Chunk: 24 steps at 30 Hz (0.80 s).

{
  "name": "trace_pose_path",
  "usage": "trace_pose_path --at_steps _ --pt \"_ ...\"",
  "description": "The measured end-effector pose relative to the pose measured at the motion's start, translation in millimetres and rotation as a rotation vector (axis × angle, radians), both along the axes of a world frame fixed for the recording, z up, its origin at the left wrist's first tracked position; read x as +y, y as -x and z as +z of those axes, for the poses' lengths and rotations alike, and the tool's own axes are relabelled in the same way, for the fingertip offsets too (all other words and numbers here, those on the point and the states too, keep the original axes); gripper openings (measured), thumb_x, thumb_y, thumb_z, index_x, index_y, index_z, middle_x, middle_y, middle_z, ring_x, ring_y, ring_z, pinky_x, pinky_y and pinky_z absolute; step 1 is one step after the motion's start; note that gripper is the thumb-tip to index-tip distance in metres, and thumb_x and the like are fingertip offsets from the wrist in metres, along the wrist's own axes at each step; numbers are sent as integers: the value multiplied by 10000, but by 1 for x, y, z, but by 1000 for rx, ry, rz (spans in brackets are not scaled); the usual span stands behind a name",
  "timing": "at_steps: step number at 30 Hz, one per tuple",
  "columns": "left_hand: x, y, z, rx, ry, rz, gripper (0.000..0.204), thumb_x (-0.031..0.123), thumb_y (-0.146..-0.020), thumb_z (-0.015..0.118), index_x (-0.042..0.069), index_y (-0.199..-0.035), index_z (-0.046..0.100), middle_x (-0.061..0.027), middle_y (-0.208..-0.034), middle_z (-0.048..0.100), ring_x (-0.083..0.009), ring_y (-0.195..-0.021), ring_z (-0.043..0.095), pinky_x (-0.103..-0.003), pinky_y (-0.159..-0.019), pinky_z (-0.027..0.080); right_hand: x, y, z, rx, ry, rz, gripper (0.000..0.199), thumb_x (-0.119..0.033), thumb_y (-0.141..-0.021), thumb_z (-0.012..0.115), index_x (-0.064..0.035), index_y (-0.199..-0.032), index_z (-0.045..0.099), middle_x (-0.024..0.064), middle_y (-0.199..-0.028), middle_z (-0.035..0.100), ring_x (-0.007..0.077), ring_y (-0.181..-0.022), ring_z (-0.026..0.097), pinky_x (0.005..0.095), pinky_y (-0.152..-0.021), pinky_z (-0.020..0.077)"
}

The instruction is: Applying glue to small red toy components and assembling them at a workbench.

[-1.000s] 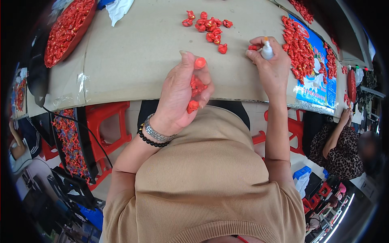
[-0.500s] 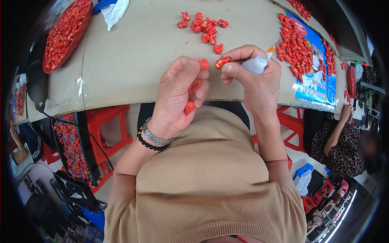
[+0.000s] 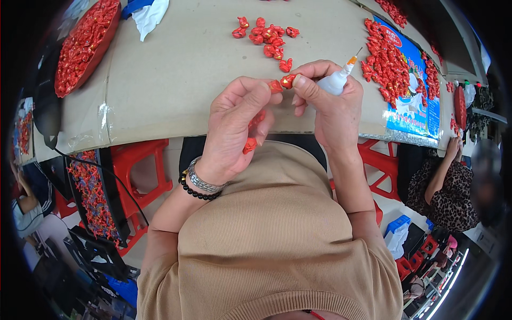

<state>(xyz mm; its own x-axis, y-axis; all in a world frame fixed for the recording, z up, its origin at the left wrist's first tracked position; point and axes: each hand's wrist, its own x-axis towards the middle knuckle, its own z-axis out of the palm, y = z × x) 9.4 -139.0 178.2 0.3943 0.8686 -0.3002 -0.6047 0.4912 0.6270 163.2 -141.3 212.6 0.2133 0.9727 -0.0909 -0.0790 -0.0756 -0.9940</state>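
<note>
My left hand (image 3: 237, 120) is closed around several small red plastic pieces. One red piece (image 3: 275, 86) sticks out between thumb and forefinger, and another (image 3: 249, 145) shows at the little-finger side. Thumb and forefinger of my right hand (image 3: 336, 109) pinch a red piece with gold marks (image 3: 288, 81), which meets or nearly meets the left one. The same right hand also keeps a white squeeze bottle (image 3: 333, 82) with an orange-based needle tip against its palm, needle pointing up and away. Beyond my hands lies a loose cluster of red figures (image 3: 271, 36) on the table.
A red tray (image 3: 85, 48) heaped with red pieces stands far left, near a white cloth (image 3: 150, 18). At right, more red pieces (image 3: 386, 64) lie on a blue printed sheet (image 3: 410, 125). Red stools (image 3: 141, 165) and a filled black crate (image 3: 96, 192) sit below the table edge (image 3: 160, 136). Another person (image 3: 442, 186) works at right.
My right hand has moved slightly left, bringing its red piece up to the one in my left hand. The left hand's piece has tilted toward it.
</note>
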Motion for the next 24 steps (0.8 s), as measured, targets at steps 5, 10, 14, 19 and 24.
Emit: trace_pose_path --at_steps 5,10,14,19,24 --pt "0 -2 0 20 -3 -2 187 241 -933 611 57 -950 586 -48 -874 649 -63 -484 470 -191 -358 332 2 -1 -2 101 59 19 105 -56 -820 683 30 -833 625 80 -726 625 122 -545 558 243 -443 443" --pt "-1 -3 -1 15 -8 11 181 235 -935 609 57 -930 576 -48 -868 653 -59 -477 471 -190 -357 334 1 -1 -5 139 83 9 87 -54 -805 695 12 -800 639 50 -661 616 93 -509 552 234 -439 444" --pt "-3 -3 -2 14 -19 21 180 233 -937 607 58 -924 571 -50 -867 656 -57 -474 470 -190 -356 334 -2 0 -8 124 77 9 80 -45 -806 690 13 -797 637 49 -651 612 90 -498 546 233 -432 442" --pt "-5 -5 -4 13 -29 46 180 230 -932 616 67 -886 555 -57 -859 660 -56 -469 466 -187 -364 341 -4 0 -7 100 61 40 82 -35 -810 688 15 -792 626 52 -638 608 85 -477 544 222 -411 437" --pt "-3 -8 -7 28 -65 60 172 211 -928 622 71 -861 548 -68 -839 665 -56 -468 465 -187 -368 342 -3 -1 -8 54 89 93 82 -29 -831 665 14 -801 603 68 -656 616 97 -466 540 217 -394 425"
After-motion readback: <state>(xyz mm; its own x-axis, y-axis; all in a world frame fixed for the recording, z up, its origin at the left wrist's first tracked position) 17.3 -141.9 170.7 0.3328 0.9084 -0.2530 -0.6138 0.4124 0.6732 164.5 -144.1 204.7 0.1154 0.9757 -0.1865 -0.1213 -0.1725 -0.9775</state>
